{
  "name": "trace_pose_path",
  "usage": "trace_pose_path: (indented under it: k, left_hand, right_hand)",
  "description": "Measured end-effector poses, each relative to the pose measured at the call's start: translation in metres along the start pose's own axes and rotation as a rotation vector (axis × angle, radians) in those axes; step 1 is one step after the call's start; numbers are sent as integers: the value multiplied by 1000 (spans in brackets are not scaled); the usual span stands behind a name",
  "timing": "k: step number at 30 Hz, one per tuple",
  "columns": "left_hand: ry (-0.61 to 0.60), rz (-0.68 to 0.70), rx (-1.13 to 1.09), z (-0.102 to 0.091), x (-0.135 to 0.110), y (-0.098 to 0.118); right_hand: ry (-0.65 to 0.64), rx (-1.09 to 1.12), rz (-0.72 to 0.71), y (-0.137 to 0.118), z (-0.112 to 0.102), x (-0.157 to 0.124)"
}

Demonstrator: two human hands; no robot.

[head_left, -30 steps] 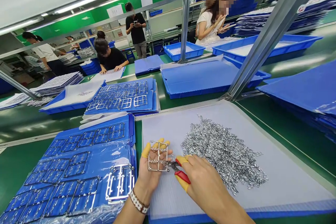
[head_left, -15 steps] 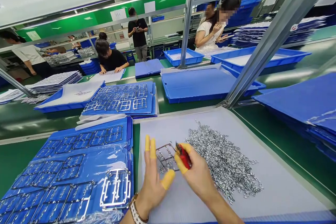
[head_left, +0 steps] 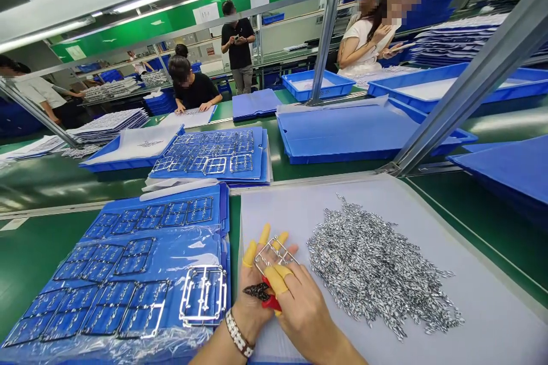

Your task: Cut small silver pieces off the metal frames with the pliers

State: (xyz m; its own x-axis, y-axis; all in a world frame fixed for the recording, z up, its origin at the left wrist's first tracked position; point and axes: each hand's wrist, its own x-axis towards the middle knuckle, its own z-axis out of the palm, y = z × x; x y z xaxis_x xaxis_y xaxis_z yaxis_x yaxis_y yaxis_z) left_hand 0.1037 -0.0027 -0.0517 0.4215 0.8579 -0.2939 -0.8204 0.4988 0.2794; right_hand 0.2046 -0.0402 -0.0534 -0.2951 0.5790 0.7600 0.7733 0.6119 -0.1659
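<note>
My left hand point(head_left: 250, 311) is palm up with yellow finger covers on its spread fingers. A small shiny metallic frame point(head_left: 274, 252), with thin crossbars and small parts between them, lies over those fingers. From the right, my right hand point(head_left: 302, 302) reaches across the palm, its yellow-covered fingertips touching the frame's near edge. Red-handled cutters point(head_left: 269, 292) are held in my right hand, their dark jaws pointing left over the left palm. The left thumb is mostly hidden. A large heap of small silvery pieces point(head_left: 377, 262) lies right of my hands on a white sheet point(head_left: 274, 197).
Blue boards point(head_left: 171, 242) under clear plastic at left carry rows of dark frames and one bright silver frame point(head_left: 203, 295). Farther back are blue trays point(head_left: 342, 137) and a board of frames point(head_left: 209, 154). A metal post point(head_left: 462, 74) slants at right. Several people are beyond.
My left hand has turned palm up under the frame. My right hand has moved left and down over it, and the cutters have swung to point left. The view has shifted slightly.
</note>
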Motion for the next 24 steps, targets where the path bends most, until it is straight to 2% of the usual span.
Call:
trace_pose_path:
  k: [5,8,10,12,15,24]
  left_hand:
    - [130,41,51,3,4,4]
    - [128,99,74,6,5,8]
    - [138,130,98,6,3,7]
    - [145,135,123,5,2,4]
    - [114,133,131,3,1,0]
    - [84,177,244,-6,3,-2]
  right_hand:
    - [-66,19,49,-3,-6,-2]
    - [-83,25,123,3,-17,2]
    - [-177,-8,212,11,-23,6]
    - [-339,-49,294,18,-26,11]
    - [-501,-94,349,20,-26,17]
    - [-640,-127,377,17,-26,28]
